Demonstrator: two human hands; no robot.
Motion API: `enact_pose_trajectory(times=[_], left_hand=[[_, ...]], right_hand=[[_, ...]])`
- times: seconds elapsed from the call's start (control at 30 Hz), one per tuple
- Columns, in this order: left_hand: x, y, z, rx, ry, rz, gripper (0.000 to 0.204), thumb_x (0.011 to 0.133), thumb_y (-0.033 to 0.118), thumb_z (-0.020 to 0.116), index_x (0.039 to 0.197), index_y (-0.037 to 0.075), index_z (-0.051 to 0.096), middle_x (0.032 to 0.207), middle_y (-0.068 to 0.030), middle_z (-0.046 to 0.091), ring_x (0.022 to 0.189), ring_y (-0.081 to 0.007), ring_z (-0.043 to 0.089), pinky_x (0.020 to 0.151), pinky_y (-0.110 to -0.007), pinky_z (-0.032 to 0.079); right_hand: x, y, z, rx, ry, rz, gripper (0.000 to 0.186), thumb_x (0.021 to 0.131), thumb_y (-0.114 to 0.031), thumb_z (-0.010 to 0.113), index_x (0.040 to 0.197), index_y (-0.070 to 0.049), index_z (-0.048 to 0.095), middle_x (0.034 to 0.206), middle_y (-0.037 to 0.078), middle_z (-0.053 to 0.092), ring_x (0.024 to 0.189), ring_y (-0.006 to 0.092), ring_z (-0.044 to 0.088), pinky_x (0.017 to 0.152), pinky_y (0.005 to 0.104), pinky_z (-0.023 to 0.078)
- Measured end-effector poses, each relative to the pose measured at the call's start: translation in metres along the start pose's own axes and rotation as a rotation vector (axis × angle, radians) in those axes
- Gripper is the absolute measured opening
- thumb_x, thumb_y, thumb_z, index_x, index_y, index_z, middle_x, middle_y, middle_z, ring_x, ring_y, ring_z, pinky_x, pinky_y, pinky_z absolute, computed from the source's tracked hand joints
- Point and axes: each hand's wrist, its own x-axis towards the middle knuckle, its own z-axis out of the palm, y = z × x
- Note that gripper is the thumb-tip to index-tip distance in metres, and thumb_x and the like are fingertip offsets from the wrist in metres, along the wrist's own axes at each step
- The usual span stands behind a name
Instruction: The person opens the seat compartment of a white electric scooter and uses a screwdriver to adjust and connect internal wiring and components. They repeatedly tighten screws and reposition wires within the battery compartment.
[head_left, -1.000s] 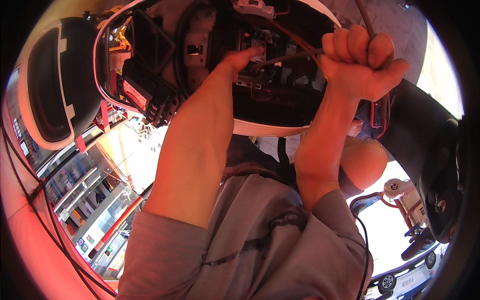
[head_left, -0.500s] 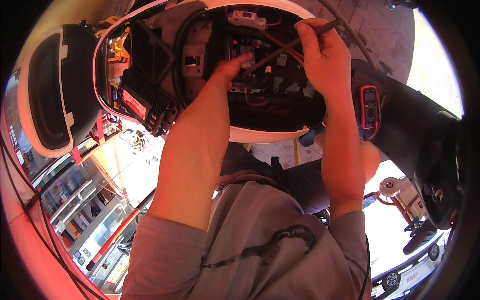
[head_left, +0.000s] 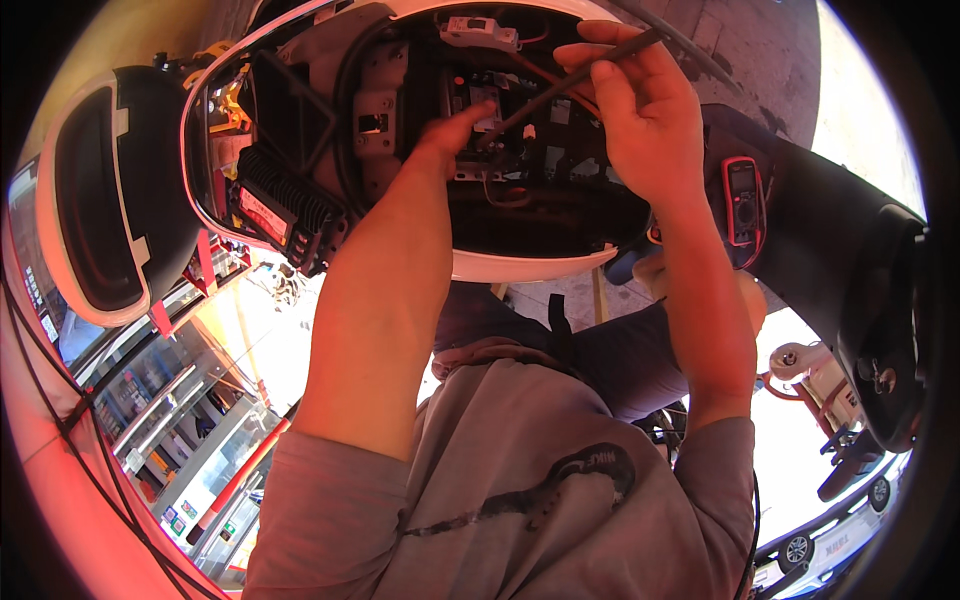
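My right hand point(head_left: 650, 115) holds a thick black cable point(head_left: 570, 83) between thumb and fingers, above the right part of an open scooter body compartment point(head_left: 540, 265). The cable slants down to the left into the compartment. Deep inside it, my left hand point(head_left: 455, 135) reaches toward the cable's lower end, one digit stretched over a small pale-faced part point(head_left: 485, 105). The rest of its fingers are lost in shadow, so their grip does not show. A thin wire loop point(head_left: 507, 195) hangs below that spot. Near the far edge lies a white circuit breaker point(head_left: 480, 33) with wires attached.
A red-cased multimeter point(head_left: 741, 205) rests on the dark scooter body to the right. At the compartment's left sits a finned black controller box point(head_left: 285, 200). A metal bracket point(head_left: 376, 123) stands nearby. Further left is a black padded piece with cream trim point(head_left: 90, 200).
My right hand's fingers have loosened and spread a little around the cable, whose upper end has swung slightly left. My left hand stays at the same parts. The whole view has shifted slightly.
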Motion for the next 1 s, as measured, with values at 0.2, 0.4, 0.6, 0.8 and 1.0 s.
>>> enact_pose_trajectory(times=[0.2, 0.4, 0.6, 0.8, 1.0], left_hand=[[-0.013, 0.006, 0.003, 0.001, 0.001, 0.029, 0.074, 0.076, 0.044, 0.078, 0.129, -0.001, 0.052, 0.114, -0.0182, 0.061, 0.089, -0.0256, 0.069, 0.077, -0.04, 0.06], [-0.015, 0.006, 0.005, -0.093, -0.094, -0.007, 0.062, 0.079, 0.043, 0.076, 0.123, 0.003, 0.057, 0.106, -0.0154, 0.064, 0.087, -0.0255, 0.069, 0.078, -0.045, 0.06], [-0.03, 0.012, 0.006, -0.173, -0.225, -0.061, 0.046, 0.083, 0.039, 0.071, 0.114, 0.006, 0.062, 0.096, -0.0133, 0.067, 0.082, -0.0254, 0.069, 0.076, -0.047, 0.06], [-0.024, 0.011, 0.006, -0.181, -0.206, -0.053, 0.044, 0.085, 0.039, 0.07, 0.114, 0.008, 0.063, 0.097, -0.0127, 0.068, 0.083, -0.0254, 0.07, 0.074, -0.047, 0.06], [-0.034, 0.015, 0.008, -0.187, -0.176, 0.027, 0.049, 0.082, 0.045, 0.072, 0.113, 0.009, 0.063, 0.099, -0.0114, 0.069, 0.083, -0.0248, 0.07, 0.074, -0.046, 0.06]], right_hand=[[0.001, -0.009, -0.01, -0.093, 0.004, 0.158, 0.031, 0.092, -0.01, 0.065, 0.12, -0.001, 0.056, 0.098, 0.008, 0.068, 0.094, 0.0121, 0.064, 0.083, 0.023, 0.055], [0.001, 0.007, -0.002, 0.112, -0.006, -0.05, 0.025, 0.093, -0.007, 0.062, 0.116, -0.001, 0.056, 0.097, 0.007, 0.068, 0.093, 0.012, 0.064, 0.08, 0.0246, 0.056], [-0.002, -0.002, -0.008, -0.249, -0.051, 0.186, 0.023, 0.094, -0.001, 0.057, 0.117, -0.001, 0.056, 0.101, 0.006, 0.067, 0.093, 0.0118, 0.063, 0.081, 0.0249, 0.054], [-0.003, 0.003, -0.006, 0.017, -0.029, 0.019, 0.021, 0.091, -0.005, 0.063, 0.111, 0.0, 0.06, 0.098, 0.006, 0.067, 0.091, 0.0115, 0.064, 0.077, 0.0248, 0.054], [-0.004, -0.007, -0.014, -0.396, -0.095, 0.195, 0.027, 0.092, -0.002, 0.06, 0.119, -0.002, 0.056, 0.102, 0.008, 0.068, 0.097, 0.0119, 0.063, 0.08, 0.0251, 0.052]])
